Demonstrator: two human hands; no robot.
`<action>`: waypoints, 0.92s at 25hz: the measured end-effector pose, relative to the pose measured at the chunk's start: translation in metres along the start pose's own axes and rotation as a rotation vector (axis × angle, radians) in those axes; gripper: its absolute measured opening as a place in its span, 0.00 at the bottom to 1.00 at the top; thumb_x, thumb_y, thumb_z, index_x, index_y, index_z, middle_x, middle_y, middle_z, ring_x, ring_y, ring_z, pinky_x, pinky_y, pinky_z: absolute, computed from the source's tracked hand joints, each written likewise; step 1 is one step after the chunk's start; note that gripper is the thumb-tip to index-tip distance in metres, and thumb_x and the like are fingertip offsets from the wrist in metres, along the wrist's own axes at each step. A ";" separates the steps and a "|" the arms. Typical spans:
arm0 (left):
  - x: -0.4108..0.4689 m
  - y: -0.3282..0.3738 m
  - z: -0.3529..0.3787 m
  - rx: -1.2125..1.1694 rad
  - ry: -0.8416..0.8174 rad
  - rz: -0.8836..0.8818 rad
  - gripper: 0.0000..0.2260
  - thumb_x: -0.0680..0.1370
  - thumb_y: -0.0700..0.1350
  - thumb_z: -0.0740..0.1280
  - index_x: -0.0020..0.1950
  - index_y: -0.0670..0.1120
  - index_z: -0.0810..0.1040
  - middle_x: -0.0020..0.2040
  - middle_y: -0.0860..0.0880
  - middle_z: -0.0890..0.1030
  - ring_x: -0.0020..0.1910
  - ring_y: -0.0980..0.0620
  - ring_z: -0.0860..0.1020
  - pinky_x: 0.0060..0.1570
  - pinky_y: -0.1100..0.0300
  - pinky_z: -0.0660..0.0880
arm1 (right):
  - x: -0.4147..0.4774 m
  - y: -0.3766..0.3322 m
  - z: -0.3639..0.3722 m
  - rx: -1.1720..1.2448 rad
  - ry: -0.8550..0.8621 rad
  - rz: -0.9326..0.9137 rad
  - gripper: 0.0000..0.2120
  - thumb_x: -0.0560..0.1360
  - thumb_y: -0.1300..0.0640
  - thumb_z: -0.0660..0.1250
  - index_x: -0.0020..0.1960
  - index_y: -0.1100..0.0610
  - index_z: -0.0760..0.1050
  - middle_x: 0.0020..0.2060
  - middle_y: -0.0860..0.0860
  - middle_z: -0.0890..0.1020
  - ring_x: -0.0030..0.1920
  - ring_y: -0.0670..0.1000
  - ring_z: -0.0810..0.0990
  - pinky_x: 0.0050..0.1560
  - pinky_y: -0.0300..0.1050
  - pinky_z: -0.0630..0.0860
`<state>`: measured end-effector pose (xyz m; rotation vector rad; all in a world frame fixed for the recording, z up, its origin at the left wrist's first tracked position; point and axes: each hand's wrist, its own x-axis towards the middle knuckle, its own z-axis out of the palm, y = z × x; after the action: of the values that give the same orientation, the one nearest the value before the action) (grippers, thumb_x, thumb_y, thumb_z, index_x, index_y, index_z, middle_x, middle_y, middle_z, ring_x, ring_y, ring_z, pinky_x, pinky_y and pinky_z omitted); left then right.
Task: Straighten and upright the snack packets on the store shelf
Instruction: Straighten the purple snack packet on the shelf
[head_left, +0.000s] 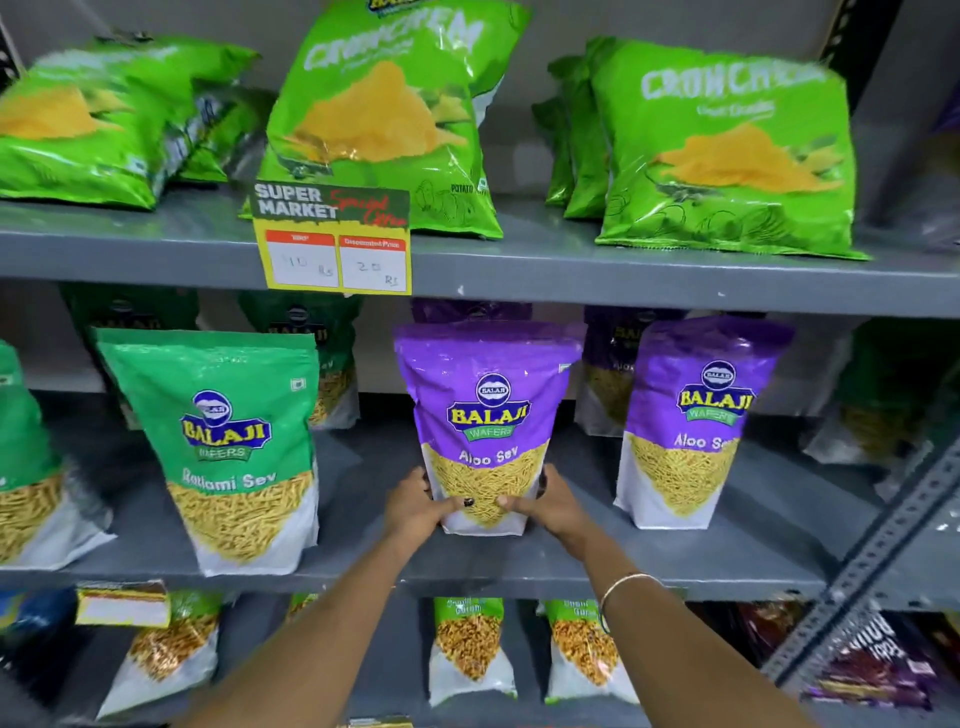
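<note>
A purple Aloo Sev packet stands upright in the middle of the grey middle shelf. My left hand grips its lower left corner and my right hand grips its lower right corner, thumbs across the front. A second purple Aloo Sev packet stands to its right. A green Ratlami Sev packet leans to the left of it. More packets stand behind in the back row, partly hidden.
The upper shelf holds green chip bags: a toppled pile at left, one upright bag in the middle, a group at right. A price tag hangs from its edge. A perforated metal upright stands at right. Small packets fill the bottom shelf.
</note>
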<state>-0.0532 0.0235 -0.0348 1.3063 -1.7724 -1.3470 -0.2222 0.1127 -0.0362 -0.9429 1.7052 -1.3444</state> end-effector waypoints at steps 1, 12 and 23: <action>-0.005 -0.002 -0.003 0.057 -0.012 0.006 0.19 0.61 0.44 0.78 0.46 0.41 0.76 0.50 0.41 0.84 0.50 0.44 0.82 0.54 0.43 0.78 | -0.006 0.002 0.000 -0.019 0.000 0.006 0.26 0.65 0.67 0.75 0.59 0.61 0.67 0.58 0.55 0.78 0.50 0.46 0.78 0.45 0.32 0.78; -0.052 0.000 -0.011 0.152 -0.010 0.037 0.20 0.65 0.45 0.77 0.52 0.37 0.80 0.53 0.39 0.84 0.52 0.43 0.82 0.52 0.53 0.78 | -0.052 0.001 0.005 -0.049 -0.029 0.079 0.34 0.66 0.61 0.75 0.68 0.61 0.63 0.65 0.57 0.76 0.62 0.54 0.75 0.50 0.37 0.75; -0.076 -0.013 -0.009 0.452 0.290 0.332 0.38 0.66 0.56 0.73 0.68 0.39 0.65 0.64 0.40 0.71 0.65 0.40 0.69 0.62 0.46 0.70 | -0.074 -0.007 0.001 -0.149 0.058 0.155 0.43 0.70 0.56 0.72 0.74 0.63 0.48 0.73 0.58 0.61 0.72 0.55 0.62 0.67 0.48 0.66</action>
<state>-0.0129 0.0895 -0.0345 1.2748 -2.0358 -0.5634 -0.1874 0.1767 -0.0206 -0.8414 1.9031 -1.1661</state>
